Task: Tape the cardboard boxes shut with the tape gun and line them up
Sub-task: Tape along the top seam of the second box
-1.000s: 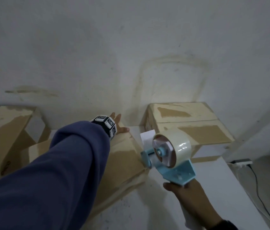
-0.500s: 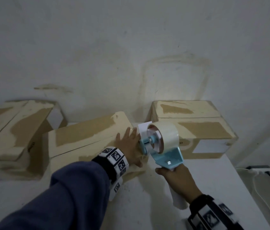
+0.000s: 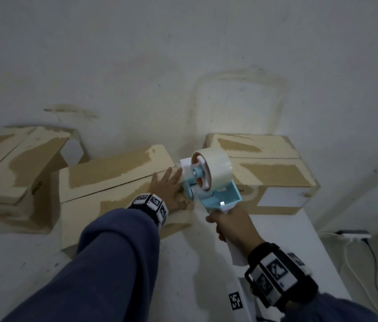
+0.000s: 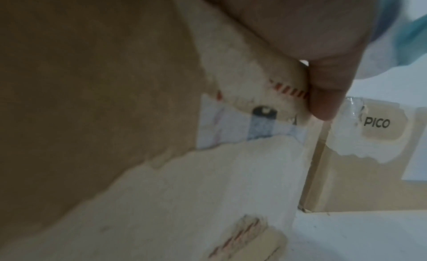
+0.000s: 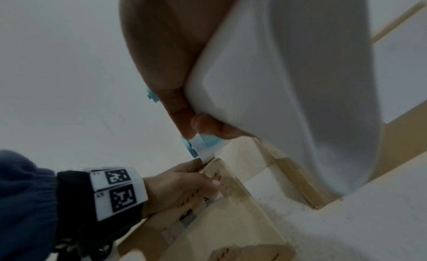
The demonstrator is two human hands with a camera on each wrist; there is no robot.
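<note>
The white counter (image 3: 283, 231) ran up against a stained wall (image 3: 183, 54), and three cardboard boxes sat on it in a rough row. The left box (image 3: 9, 173) had its flaps only loosely folded, the right box (image 3: 276, 182) sat squared up to the wall, and the middle box (image 3: 113, 182) lay skewed between them with its centre seam showing as a dark line. The left hand (image 3: 169, 191) lay flat on the right end of that middle box — fingers spread on top, thumb hooked over the corner, so that grip was basically open and just pressing down. The right hand (image 3: 232, 226) had its grip wrapped tight round the white handle of the tape gun (image 3: 208, 184), whose blue nose was right at the box's end by the left fingertips — actual contact couldn't be made out.
</note>
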